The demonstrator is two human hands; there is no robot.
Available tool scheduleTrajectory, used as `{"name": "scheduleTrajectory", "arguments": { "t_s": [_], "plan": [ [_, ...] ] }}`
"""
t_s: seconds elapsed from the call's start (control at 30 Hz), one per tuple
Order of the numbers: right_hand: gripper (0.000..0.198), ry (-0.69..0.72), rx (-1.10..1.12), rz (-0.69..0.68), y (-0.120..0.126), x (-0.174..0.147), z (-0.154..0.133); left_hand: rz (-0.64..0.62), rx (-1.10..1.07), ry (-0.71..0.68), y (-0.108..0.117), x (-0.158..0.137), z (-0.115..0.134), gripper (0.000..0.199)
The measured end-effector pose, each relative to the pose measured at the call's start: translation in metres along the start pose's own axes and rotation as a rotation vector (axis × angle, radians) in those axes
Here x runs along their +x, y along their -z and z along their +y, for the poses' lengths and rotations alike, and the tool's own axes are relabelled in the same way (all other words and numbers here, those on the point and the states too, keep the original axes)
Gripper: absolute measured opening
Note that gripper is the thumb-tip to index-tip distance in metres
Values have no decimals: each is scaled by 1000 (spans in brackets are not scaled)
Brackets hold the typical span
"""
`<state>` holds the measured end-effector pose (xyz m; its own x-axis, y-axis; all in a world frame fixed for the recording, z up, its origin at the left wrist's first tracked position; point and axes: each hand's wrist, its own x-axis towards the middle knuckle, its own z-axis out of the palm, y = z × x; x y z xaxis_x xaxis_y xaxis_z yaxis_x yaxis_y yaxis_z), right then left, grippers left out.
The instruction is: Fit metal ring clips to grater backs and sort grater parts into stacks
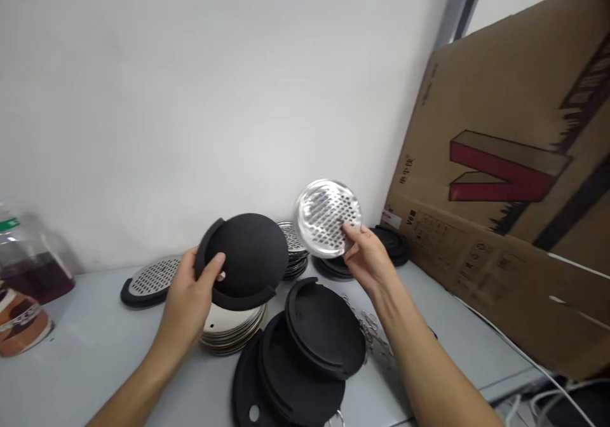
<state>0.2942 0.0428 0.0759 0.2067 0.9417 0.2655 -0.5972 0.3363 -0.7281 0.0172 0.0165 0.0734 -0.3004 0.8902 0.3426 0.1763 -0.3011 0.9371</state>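
Note:
My left hand (pixel 193 281) grips a round black holder (pixel 252 255) with a raised, broken rim, thumb on its face. In my right hand (pixel 366 252) is a shiny perforated metal disc (pixel 326 214), pinched at its lower right edge and held up above the table. Below my hands several black round holders (pixel 324 325) lie in an overlapping pile. A stack of pale discs (pixel 231 328) stands under the left holder, partly hidden by it. Behind, a stack of perforated metal discs (pixel 291 236) is partly covered by the raised disc.
At left, a black holder with a perforated plate (pixel 155 277) lies by a bottle of dark liquid (pixel 35 268) and a patterned cup (pixel 21 322). Metal rings (pixel 376 335) lie right of the pile. More black holders (pixel 393 243) sit by a large cardboard box (pixel 486 185). A white cable (pixel 519 351) runs along the right.

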Motion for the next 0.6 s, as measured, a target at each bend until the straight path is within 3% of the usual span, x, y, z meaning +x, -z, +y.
{"name": "scheduleTrajectory", "arguments": {
  "t_s": [0.13, 0.27, 0.37, 0.47, 0.6],
  "plan": [
    [13, 60, 151, 113, 33, 20, -30, -441, 137, 48, -55, -4, 2, 44],
    [12, -98, 169, 57, 43, 22, -26, -630, 363, -243, -97, -23, -1, 43],
    [20, -264, 189, -35, 37, 17, -10, -678, 667, -435, -95, -33, -2, 40],
    [27, -355, 206, -66, 20, 8, 7, -707, 873, -493, -78, -36, 7, 39],
    [35, -466, 232, -69, -6, -7, 24, -644, 697, -588, -65, -37, 29, 56]
  ]
}}
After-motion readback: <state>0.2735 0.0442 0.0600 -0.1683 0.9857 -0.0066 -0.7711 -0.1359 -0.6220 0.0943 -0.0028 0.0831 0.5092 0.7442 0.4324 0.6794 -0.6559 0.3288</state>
